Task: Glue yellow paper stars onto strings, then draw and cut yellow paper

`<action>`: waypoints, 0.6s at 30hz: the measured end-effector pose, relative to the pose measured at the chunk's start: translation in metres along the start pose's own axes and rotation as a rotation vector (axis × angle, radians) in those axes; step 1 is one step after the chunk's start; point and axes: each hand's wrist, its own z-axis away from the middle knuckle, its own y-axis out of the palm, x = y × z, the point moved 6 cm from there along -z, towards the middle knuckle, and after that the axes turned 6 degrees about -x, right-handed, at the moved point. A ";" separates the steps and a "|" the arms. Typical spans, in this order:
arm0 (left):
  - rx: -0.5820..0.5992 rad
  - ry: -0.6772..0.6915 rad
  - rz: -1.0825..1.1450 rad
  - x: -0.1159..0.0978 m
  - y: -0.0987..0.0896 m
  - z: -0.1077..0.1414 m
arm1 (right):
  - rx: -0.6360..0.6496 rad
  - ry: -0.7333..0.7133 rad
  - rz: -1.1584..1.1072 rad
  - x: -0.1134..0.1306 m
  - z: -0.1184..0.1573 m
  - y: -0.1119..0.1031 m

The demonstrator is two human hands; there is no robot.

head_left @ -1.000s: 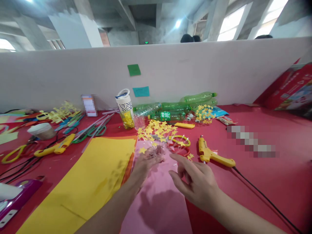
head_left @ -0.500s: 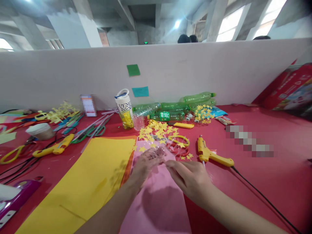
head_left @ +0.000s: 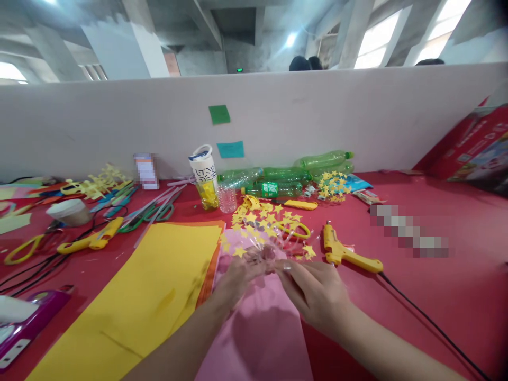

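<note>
Above the pink paper (head_left: pixel 257 328), a clear plastic piece (head_left: pixel 264 253) with thin strips fanning outward carries yellow stars (head_left: pixel 254 233) on its tips. My left hand (head_left: pixel 242 270) is closed round its left side. At its right edge my right hand (head_left: pixel 313 286) pinches with thumb and forefinger pressed together. Just behind lie scissors with yellow handles (head_left: pixel 299 228), partly hidden by the strips and stars.
A yellow glue gun (head_left: pixel 337 251) with a black cord lies right of my hands. Yellow paper (head_left: pixel 138 286) is on the left. Green bottles (head_left: pixel 278 174), a white-and-yellow cup (head_left: pixel 204 177) and a clear bottle base (head_left: pixel 227 198) stand or lie along the partition (head_left: pixel 159 121).
The clear piece has turned and tilted between my hands, so its star-tipped strips sit differently. Both hands have shifted slightly, and the view has moved a little.
</note>
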 end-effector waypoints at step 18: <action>-0.022 0.118 -0.034 -0.019 -0.001 -0.002 | -0.070 -0.076 0.075 0.006 0.003 -0.009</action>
